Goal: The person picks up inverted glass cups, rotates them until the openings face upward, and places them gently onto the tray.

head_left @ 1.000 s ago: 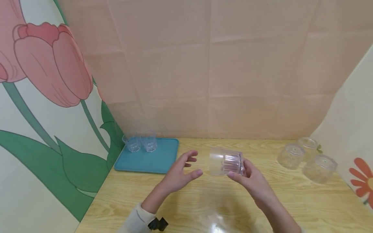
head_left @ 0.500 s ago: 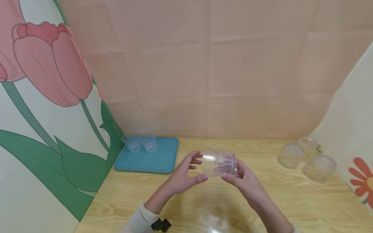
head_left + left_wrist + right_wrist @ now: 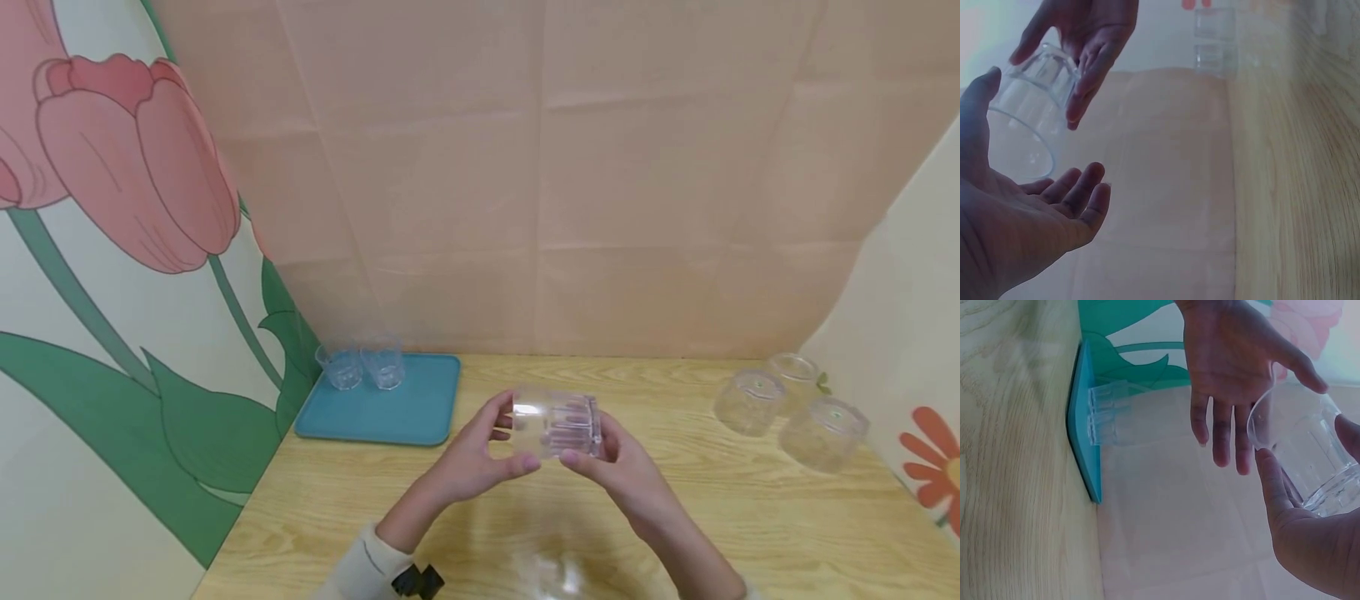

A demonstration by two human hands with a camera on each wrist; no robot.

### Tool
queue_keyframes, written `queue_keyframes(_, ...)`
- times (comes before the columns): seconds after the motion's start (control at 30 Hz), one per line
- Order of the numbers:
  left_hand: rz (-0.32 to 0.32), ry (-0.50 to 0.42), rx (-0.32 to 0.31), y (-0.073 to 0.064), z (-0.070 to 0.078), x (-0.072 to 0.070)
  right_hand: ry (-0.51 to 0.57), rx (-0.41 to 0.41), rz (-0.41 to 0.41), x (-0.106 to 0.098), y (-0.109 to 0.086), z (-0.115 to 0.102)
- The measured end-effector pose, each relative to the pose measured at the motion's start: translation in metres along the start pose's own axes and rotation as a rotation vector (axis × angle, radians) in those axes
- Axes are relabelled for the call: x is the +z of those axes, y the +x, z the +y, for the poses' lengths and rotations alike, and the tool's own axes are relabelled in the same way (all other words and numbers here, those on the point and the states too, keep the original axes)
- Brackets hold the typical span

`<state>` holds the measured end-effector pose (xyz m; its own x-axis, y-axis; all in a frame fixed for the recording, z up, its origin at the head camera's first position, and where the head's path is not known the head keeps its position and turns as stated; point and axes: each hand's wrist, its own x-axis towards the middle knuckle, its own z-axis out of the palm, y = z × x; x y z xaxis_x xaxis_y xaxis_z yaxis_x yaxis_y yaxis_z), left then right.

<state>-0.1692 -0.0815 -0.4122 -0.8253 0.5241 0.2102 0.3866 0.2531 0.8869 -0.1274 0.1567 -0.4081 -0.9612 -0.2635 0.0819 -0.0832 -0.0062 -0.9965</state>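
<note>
Glass (image 3: 555,427) sideways, long axis left-right, mouth leftward; right hand (image 3: 628,468) grips base, left hand (image 3: 472,458) spread wide beside mouth.

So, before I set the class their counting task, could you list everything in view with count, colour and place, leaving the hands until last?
Table: 1, light wood, across the foreground
Tray: 1, teal, back left of the table
Tray cups: 2, clear, back left of the tray
Right-side cups: 3, clear, grouped on the table
Held cup: 1, clear, sideways above the table
Backdrop sheet: 1, pinkish beige, behind the table
Tulip mural: 1, pink and green, left wall
Painted flower: 1, orange-red, right wall
Sleeve: 1, cream, left wrist
Dark item: 1, black, by that sleeve
Left hand: 1, bare, by the cup's rim
Right hand: 1, bare, gripping the cup's base end
</note>
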Motion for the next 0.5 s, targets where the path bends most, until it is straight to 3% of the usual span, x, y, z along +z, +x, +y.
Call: queue_keyframes(0.5, 0.016, -0.068, 0.020, 0.0016, 0.0000, 0.0021, 0.022, -0.014, -0.022, 0.0060, 0.0030, 0.0013)
